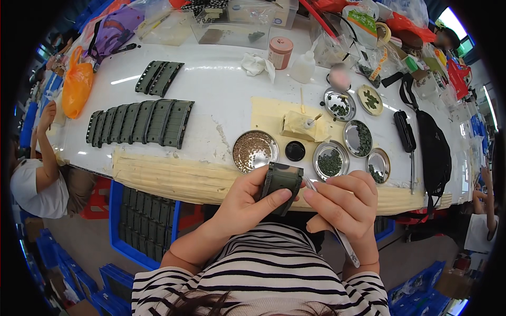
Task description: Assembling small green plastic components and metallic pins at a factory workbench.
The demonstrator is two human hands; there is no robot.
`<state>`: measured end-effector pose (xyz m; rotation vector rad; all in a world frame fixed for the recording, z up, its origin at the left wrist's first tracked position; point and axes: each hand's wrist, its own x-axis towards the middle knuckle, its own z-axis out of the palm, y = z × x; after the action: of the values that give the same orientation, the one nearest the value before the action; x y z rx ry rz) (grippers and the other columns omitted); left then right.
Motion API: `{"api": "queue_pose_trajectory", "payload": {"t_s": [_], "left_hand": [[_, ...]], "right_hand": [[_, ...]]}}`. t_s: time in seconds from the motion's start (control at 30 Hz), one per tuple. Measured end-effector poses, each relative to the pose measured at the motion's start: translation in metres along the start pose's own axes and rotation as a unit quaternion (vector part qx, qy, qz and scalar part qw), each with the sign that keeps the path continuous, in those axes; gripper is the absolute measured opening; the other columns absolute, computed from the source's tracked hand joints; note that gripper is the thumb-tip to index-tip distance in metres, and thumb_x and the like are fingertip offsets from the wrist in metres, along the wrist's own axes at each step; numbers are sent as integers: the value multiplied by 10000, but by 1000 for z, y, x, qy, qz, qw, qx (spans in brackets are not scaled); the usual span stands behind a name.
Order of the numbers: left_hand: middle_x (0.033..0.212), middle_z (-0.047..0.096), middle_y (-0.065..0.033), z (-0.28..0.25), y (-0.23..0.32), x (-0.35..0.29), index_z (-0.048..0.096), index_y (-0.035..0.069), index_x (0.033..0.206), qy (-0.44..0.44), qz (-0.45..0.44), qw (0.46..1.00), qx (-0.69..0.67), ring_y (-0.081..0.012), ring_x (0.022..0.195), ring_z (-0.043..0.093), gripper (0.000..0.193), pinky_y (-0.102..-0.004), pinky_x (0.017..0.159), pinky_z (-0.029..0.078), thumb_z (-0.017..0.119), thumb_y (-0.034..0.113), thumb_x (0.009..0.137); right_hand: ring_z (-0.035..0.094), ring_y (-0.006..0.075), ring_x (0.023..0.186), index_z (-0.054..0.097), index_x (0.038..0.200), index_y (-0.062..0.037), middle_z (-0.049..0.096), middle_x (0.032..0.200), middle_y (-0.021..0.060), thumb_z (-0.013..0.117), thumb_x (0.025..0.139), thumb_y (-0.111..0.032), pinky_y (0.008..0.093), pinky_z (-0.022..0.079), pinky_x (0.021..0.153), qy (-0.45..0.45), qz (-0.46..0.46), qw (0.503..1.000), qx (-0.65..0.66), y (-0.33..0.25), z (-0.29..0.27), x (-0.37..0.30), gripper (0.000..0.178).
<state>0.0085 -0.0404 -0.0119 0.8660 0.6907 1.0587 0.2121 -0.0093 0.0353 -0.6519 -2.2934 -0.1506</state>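
Two hands are working together. With the left hand (245, 203) we are grasping the dark green ribbed casing (282, 179), thumb lying on its face, in front of the body and near the tan-covered table edge (174, 175). With the right hand (349, 208) we are pinching a slim pale tool (342, 243), apparently tweezers, its tip standing at the casing's right side; we cannot tell whether it is touching. For good results, we should be bracing the casing firmly, guiding the tip at a shallow angle and applying light, even pressure, with both wrists staying relaxed.
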Motion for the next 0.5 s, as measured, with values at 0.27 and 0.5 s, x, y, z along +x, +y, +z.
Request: {"api": "queue_pose_trajectory", "payload": {"t_s": [0.27,0.5], "left_hand": [[1114,647,-119,-6,5,0,525,-7,1177,-23,-37,998,-39,-136,941,637,262,-268,840,523,572,106,946],[1084,655,-111,-5,4,-2,529,-7,1180,-30,-42,998,-47,-131,918,642,269,-267,813,532,574,118,947]], "right_hand": [[598,183,744,711,933,-122,662,832,-5,673,757,-441,301,443,617,4,22,997,71,5,-3,0,366],[589,150,698,713,956,-125,658,832,-16,701,762,-386,267,430,585,-7,-22,998,58,10,-2,5,325]]}}
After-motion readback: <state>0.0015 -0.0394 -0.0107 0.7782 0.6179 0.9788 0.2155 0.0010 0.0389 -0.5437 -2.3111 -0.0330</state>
